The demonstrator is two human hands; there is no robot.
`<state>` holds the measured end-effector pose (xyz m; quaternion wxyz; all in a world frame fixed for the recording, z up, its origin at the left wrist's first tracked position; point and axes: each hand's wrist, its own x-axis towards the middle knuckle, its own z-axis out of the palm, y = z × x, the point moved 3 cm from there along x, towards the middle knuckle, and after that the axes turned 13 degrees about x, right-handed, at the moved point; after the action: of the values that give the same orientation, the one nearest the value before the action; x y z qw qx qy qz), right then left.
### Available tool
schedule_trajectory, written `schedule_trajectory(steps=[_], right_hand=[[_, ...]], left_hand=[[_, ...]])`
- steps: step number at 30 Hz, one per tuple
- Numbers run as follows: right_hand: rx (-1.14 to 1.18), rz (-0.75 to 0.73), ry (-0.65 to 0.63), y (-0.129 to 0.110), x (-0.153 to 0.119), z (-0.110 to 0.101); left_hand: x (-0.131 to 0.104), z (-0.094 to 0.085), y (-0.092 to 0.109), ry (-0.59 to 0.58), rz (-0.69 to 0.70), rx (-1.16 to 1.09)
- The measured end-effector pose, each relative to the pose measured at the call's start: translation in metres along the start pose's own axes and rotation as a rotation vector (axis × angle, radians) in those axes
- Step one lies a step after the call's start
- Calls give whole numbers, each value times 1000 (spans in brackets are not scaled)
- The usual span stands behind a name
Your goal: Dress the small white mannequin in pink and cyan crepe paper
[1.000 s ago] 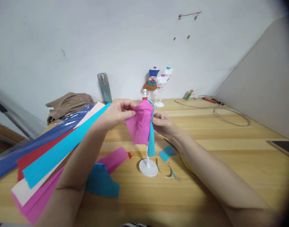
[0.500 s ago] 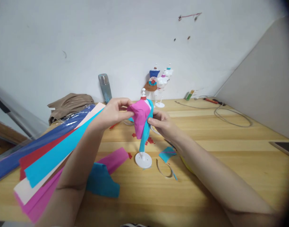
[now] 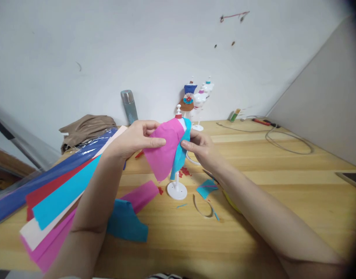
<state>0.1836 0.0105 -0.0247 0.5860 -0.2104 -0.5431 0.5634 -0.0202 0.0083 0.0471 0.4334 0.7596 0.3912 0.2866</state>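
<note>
A small white dress form (image 3: 177, 190) with a red neck band stands upright on its round base in front of me. Pink crepe paper (image 3: 163, 151) covers its left side, and blue crepe paper (image 3: 180, 155) hangs down its right side. My left hand (image 3: 141, 137) pinches the pink paper, thumb on its front and fingers behind. My right hand (image 3: 199, 147) presses its thumb on the blue paper at the form's right edge; its other fingers are mostly hidden behind.
Coloured paper strips (image 3: 67, 186) lie at left beside brown cloth (image 3: 89, 130) and a flask (image 3: 129, 106). Blue (image 3: 128, 223) and pink scraps (image 3: 144, 195) lie nearer. Other dress forms (image 3: 199, 100) stand behind; a grey cable (image 3: 288, 145) loops at right.
The pink paper is spread wider and flatter to the left, its lower edge flaring out. My left thumb lies further across its front. The dress form's top has shifted slightly right.
</note>
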Motion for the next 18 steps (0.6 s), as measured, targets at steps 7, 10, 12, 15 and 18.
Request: schedule_trajectory(steps=[7,10,12,15,18], right_hand=[[-29,-2,-9,-2,-2,4],[-30,3,-8,0,-2,3],[-9,15,-9,1,-2,2],[19,28,-16,2,-1,2],[19,16,-36,0,-2,3]], left_hand=[[-5,11,7,137,-26,90],[-4,8,6,259,30,199],[-2,6,5,279,54,236],[-1,4,5,191,54,214],[-2,2,7,113,58,142]])
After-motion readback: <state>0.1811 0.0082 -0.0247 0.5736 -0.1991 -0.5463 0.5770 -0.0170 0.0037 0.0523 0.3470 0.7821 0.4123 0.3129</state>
